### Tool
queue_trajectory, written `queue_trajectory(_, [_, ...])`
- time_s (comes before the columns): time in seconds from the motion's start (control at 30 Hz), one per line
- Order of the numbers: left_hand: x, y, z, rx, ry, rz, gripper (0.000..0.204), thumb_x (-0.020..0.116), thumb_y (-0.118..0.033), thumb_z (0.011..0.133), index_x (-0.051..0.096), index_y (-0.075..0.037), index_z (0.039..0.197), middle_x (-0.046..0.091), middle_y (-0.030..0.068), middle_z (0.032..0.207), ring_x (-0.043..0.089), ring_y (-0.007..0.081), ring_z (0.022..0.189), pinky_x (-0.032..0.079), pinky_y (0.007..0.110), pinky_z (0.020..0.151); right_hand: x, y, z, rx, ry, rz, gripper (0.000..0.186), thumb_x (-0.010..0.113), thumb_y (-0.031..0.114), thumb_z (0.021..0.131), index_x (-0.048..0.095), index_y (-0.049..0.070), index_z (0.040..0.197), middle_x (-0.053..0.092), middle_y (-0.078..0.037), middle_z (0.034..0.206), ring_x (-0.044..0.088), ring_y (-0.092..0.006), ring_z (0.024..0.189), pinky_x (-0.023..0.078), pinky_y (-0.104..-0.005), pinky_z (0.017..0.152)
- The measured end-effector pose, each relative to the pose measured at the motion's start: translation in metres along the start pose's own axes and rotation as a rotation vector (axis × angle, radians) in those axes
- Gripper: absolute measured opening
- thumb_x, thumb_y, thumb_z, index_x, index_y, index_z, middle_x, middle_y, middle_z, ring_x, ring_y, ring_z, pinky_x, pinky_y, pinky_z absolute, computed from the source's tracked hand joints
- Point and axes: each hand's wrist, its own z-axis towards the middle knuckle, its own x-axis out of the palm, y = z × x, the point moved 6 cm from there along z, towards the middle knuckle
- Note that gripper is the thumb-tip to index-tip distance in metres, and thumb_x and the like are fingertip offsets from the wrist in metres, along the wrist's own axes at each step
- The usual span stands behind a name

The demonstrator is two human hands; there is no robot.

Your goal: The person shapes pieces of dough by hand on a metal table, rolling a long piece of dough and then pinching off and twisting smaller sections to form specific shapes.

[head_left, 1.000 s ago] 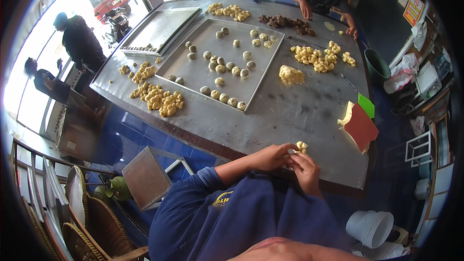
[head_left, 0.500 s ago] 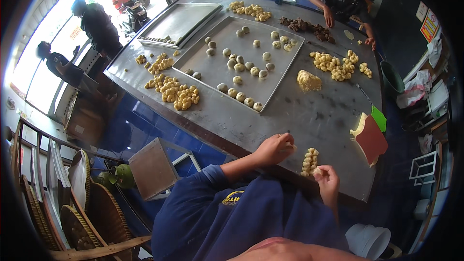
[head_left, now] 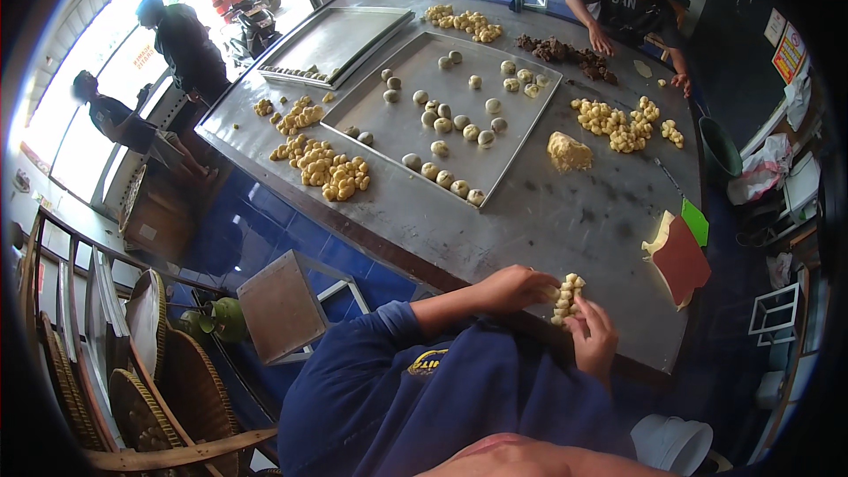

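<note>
A small heap of pale yellow dough pieces (head_left: 568,290) lies by the table's near edge, between my two hands. My left hand (head_left: 519,288) is at its left side, fingers bent together, with a pale bit of dough showing at the fingertips. On the right side of the heap, my right hand (head_left: 594,336) has its fingers curled against the dough, seemingly pinching a piece. The fingers partly hide what each hand holds.
A large metal tray (head_left: 371,134) holds several round filled balls. Yellow dough piles (head_left: 322,168), a dough lump (head_left: 568,152) and dark brown filling (head_left: 565,57) lie around it. A red board (head_left: 678,263) and green scraper (head_left: 695,223) rest at right. A co-worker's hand (head_left: 601,40) is across the table.
My left hand has moved right to the dough heap, its fist loosening. My right hand has moved slightly left, its fingers now against the pieces. The view has shifted slightly.
</note>
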Motion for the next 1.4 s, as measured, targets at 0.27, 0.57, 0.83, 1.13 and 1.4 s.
queue_trajectory(0.27, [-0.003,-0.037,0.006,-0.012,0.021,-0.303,0.031,0.065,-0.007,0.089,0.060,-0.002,0.119,0.069,0.0165,0.098,0.067,0.0307,0.089,0.052,0.038,0.077,0.014,-0.008,0.010,-0.021,0.033,0.203,0.012,0.070,0.009,0.087,0.068,0.003,0.097,0.068,-0.010,0.092,0.065,-0.0223,0.087,0.051,-0.0346,0.079])
queue_trajectory(0.57, [-0.014,-0.007,0.003,0.005,-0.269,-0.016,0.020,0.066,-0.008,0.086,0.061,-0.006,0.106,0.067,0.0166,0.093,0.066,0.0326,0.086,0.051,0.040,0.075,0.026,-0.054,-0.001,0.366,-0.062,1.095,0.017,0.066,0.007,0.090,0.059,0.001,0.104,0.064,-0.006,0.087,0.056,-0.0098,0.076,0.048,-0.0254,0.070])
queue_trajectory(0.83, [-0.018,0.012,-0.006,-0.076,-0.273,-0.058,0.025,0.068,-0.012,0.086,0.058,-0.005,0.108,0.067,0.0163,0.095,0.067,0.0314,0.088,0.053,0.039,0.076,-0.002,-0.068,0.024,0.107,-0.131,0.038,0.018,0.070,0.000,0.081,0.070,0.003,0.099,0.064,-0.012,0.097,0.063,-0.0276,0.088,0.050,-0.0341,0.078])
queue_trajectory(1.13, [-0.002,0.019,0.000,-0.054,-0.116,-0.160,0.032,0.060,-0.012,0.094,0.059,-0.006,0.125,0.069,0.0098,0.086,0.066,0.0188,0.078,0.053,0.034,0.071,0.007,-0.029,0.028,-0.036,-0.143,-0.124,0.032,0.069,0.004,0.083,0.067,0.003,0.114,0.066,-0.016,0.112,0.062,-0.0333,0.103,0.049,-0.0407,0.088])
queue_trajectory(1.4, [0.011,-0.008,0.003,-0.269,0.101,-0.486,0.046,0.059,-0.017,0.097,0.041,-0.009,0.139,0.067,0.0059,0.094,0.063,0.0148,0.084,0.052,0.032,0.076,0.022,-0.001,0.020,-0.208,-0.074,0.103,0.028,0.075,0.003,0.079,0.069,0.004,0.106,0.070,-0.011,0.096,0.068,-0.0239,0.086,0.055,-0.0326,0.071])
